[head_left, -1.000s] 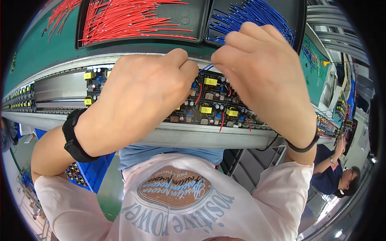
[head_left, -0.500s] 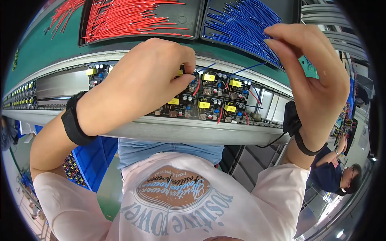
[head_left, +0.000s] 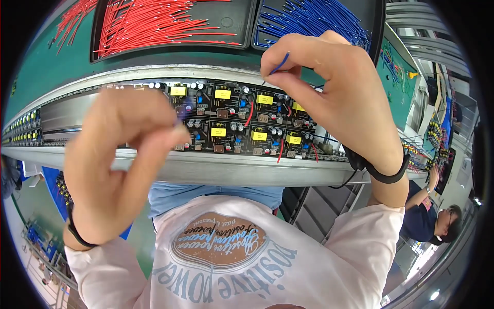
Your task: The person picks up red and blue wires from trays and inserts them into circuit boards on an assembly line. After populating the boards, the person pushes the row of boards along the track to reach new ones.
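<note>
A short length of blue wire [head_left: 280, 63] sticks up from the pinched thumb and forefinger of my right hand [head_left: 329, 77], above the far edge of the boards. My left hand [head_left: 123, 144] hangs over the left part of the row, smeared by motion, its fingers curled; whether they hold anything I cannot make out. Beneath both hands lies a panel of black circuit boards [head_left: 232, 112] with yellow transformers [head_left: 218, 132] and small capacitors. Several boards carry red wires [head_left: 281, 150], some hanging over the near edge. My right hand partly hides the boards at the right end.
Beyond the rail [head_left: 206, 70], a black tray of red wires [head_left: 154, 26] stands beside one of blue wires [head_left: 314, 23]. More red wires [head_left: 72, 23] lie on the green bench [head_left: 38, 62]. At far right, a person [head_left: 432, 216] works at another station.
My right hand has moved left and nearer from the blue wire tray to the boards, now with a blue wire. My left hand has pulled back left, uncovering more boards.
</note>
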Action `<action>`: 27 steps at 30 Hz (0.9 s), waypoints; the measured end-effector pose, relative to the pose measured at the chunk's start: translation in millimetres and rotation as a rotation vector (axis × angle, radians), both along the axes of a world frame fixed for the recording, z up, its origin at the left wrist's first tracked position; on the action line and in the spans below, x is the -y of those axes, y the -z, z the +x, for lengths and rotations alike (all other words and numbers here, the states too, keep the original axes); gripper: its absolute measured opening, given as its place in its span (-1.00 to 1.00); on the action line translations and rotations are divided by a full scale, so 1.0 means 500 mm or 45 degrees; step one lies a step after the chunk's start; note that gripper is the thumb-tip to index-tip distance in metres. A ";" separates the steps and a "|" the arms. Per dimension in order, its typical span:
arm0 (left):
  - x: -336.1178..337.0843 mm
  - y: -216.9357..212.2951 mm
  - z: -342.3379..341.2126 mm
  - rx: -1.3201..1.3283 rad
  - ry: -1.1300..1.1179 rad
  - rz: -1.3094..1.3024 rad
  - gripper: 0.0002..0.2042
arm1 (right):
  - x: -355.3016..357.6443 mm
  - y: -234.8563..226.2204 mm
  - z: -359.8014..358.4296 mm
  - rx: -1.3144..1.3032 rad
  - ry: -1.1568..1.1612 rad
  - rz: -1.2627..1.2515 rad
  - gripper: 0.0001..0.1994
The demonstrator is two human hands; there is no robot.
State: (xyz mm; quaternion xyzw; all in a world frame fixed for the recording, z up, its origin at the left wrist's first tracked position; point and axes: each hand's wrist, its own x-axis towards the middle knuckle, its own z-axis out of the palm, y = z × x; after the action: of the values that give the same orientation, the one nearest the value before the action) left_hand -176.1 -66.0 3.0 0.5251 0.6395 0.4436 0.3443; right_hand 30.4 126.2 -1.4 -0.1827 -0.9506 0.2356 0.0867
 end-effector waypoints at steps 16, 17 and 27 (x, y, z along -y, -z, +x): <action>0.075 0.149 0.109 -0.460 0.298 0.444 -0.59 | 0.008 0.019 -0.016 0.037 -0.086 0.029 -0.85; 0.072 0.157 0.110 -0.460 0.299 0.470 -0.59 | 0.010 0.018 -0.016 0.051 -0.081 0.034 -0.85; 0.062 0.174 0.111 -0.513 0.292 0.528 -0.59 | 0.008 0.025 -0.019 0.064 -0.079 0.056 -0.86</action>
State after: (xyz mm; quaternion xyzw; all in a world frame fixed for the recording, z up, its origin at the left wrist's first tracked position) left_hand -120.5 -97.2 -83.9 0.7301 0.5273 0.4100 0.1440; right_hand 20.9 122.0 -13.9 -0.1572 -0.9626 0.2126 0.0596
